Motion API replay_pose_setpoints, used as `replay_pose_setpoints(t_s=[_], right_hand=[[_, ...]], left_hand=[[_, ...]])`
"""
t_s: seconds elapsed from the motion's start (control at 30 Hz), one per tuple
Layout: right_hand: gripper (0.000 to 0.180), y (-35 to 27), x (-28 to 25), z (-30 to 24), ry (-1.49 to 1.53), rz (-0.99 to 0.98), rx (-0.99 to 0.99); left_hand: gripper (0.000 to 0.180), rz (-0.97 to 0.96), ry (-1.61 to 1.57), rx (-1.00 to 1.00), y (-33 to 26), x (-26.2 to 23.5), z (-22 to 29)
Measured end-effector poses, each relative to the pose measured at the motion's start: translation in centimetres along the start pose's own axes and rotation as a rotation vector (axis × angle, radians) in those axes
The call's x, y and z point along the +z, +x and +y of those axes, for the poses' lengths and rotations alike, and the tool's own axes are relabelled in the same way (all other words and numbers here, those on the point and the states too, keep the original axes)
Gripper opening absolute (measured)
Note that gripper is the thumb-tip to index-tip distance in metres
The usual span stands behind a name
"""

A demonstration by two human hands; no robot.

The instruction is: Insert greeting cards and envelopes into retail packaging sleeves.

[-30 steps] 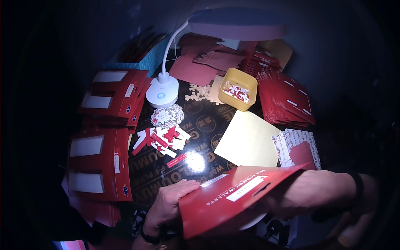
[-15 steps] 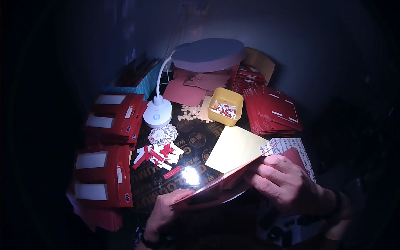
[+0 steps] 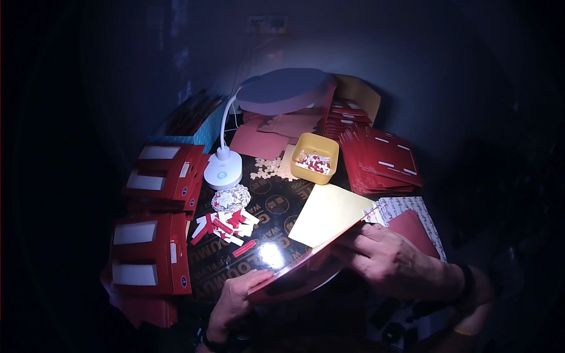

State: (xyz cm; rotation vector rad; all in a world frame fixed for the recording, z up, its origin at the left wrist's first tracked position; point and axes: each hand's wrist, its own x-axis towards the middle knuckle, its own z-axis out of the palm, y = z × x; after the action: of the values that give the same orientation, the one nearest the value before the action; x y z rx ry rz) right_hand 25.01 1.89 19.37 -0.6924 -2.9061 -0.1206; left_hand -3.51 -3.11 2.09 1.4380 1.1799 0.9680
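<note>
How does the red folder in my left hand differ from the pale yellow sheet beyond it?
The red folder is tilted, held in your left hand; the pale yellow sheet lies flat on the table. The folder's near side is shadowed; the sheet is brightly lit.

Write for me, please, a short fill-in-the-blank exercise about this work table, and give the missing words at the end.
1. The left hand grips a ____ card.
2. The hand nearer the patterned paper is the ____ one.
3. The bowl holding small pieces is ____.
4. The lamp base is ____.

Missing words: red; right; yellow; white.
</note>
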Motion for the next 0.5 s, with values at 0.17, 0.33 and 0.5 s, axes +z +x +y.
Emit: replay_pose_setpoints(t_s=[0.17,0.33,0.5], right_hand=[[0.041,0.2,0.0,-0.1,0.007,-0.041,0.003],[0.028,-0.4,1.3,1.0,0.071,0.272,-0.022],[0.037,-0.9,1.5,1.0,0.085,0.523,0.058]], left_hand=[[0.030,0.006,0.021,0.128,0.5,0.2,0.3],[0.024,0.067,0.156,0.182,1.3,0.1,-0.6],[0.025,0.051,-0.191,-0.034,1.6,0.0,1.3]])
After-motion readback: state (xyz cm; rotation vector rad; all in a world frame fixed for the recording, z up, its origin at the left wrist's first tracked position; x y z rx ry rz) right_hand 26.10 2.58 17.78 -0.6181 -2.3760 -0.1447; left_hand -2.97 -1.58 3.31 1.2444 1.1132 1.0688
